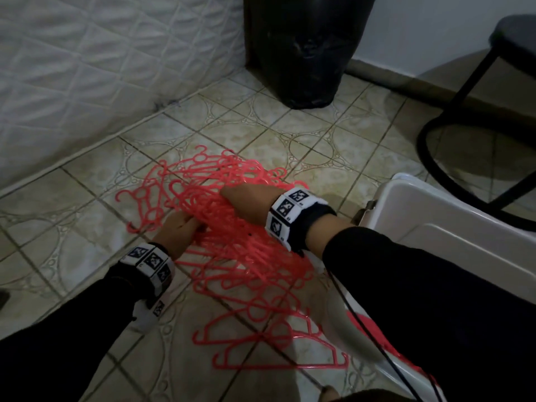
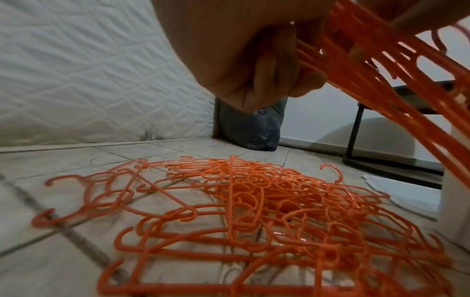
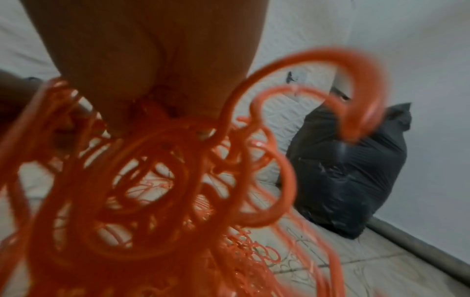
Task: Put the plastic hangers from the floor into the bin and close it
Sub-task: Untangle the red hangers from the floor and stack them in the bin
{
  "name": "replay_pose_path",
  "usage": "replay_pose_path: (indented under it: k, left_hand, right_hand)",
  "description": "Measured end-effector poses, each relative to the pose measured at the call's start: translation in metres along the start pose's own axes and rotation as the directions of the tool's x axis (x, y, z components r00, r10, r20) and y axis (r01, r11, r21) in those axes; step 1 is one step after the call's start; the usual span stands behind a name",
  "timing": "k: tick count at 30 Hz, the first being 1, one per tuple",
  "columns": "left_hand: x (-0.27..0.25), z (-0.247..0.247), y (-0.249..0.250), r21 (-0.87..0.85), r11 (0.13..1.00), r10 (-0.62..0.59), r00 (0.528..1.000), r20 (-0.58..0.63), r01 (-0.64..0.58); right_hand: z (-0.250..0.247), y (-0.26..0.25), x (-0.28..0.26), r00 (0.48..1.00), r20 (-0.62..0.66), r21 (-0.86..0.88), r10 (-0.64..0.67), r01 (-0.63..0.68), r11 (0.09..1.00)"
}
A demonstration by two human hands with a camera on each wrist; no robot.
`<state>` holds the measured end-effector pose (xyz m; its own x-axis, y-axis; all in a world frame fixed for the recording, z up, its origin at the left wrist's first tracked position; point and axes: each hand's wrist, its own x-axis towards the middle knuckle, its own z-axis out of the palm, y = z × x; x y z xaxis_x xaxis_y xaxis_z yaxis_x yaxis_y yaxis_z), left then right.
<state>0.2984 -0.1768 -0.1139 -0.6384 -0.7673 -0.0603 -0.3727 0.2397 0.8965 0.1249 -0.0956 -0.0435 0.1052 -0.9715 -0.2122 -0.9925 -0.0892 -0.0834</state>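
A bundle of orange-red plastic hangers (image 1: 232, 248) is lifted off the tiled floor between both hands. My left hand (image 1: 181, 227) grips the bundle's bars at its left side, fingers curled round them (image 2: 277, 66). My right hand (image 1: 246, 203) grips the bundle near the hooks, which stick out blurred in the right wrist view (image 3: 318, 84). More hangers (image 2: 254, 211) lie tangled on the floor beneath and beyond, with a few (image 1: 275, 338) nearer me. The white plastic bin (image 1: 452, 227) stands at the right, partly behind my right forearm; something red (image 1: 368, 326) shows at its near rim.
A quilted white mattress (image 1: 101, 68) leans along the left. A full black rubbish bag (image 1: 304, 47) stands in the far corner. A black metal-framed stool (image 1: 470, 91) stands at the far right. A dark cable (image 1: 365, 329) runs down by the bin.
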Motion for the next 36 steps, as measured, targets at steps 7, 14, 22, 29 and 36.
replay_pose_path:
  k: [7, 14, 22, 29, 36]
  left_hand:
    - [0.009, -0.020, -0.007, -0.144, 0.987, -0.078, 0.995, -0.058, 0.069]
    - [0.014, -0.040, 0.041, 0.037, 0.990, 0.133, 0.991, 0.026, -0.133]
    - [0.047, -0.050, 0.144, -0.391, 0.919, -0.057, 0.998, -0.015, 0.047]
    - [0.022, 0.045, 0.214, -0.427, 0.900, 0.061, 0.947, 0.314, 0.084]
    - [-0.051, 0.183, 0.274, -0.224, 0.974, 0.168, 0.740, 0.652, -0.024]
  right_hand:
    - [-0.009, -0.012, -0.002, 0.973, -0.225, -0.249, -0.042, -0.016, 0.968]
    - [-0.032, -0.014, -0.013, 0.980, -0.139, -0.052, 0.142, -0.151, 0.987]
    - [-0.092, 0.022, -0.062, 0.831, -0.373, 0.297, 0.413, -0.315, 0.901]
    - [-0.128, 0.070, -0.177, 0.569, -0.397, 0.426, 0.720, -0.581, 0.694]
    - [-0.072, 0.093, -0.313, 0.303, -0.229, 0.383, 0.925, -0.846, 0.372]
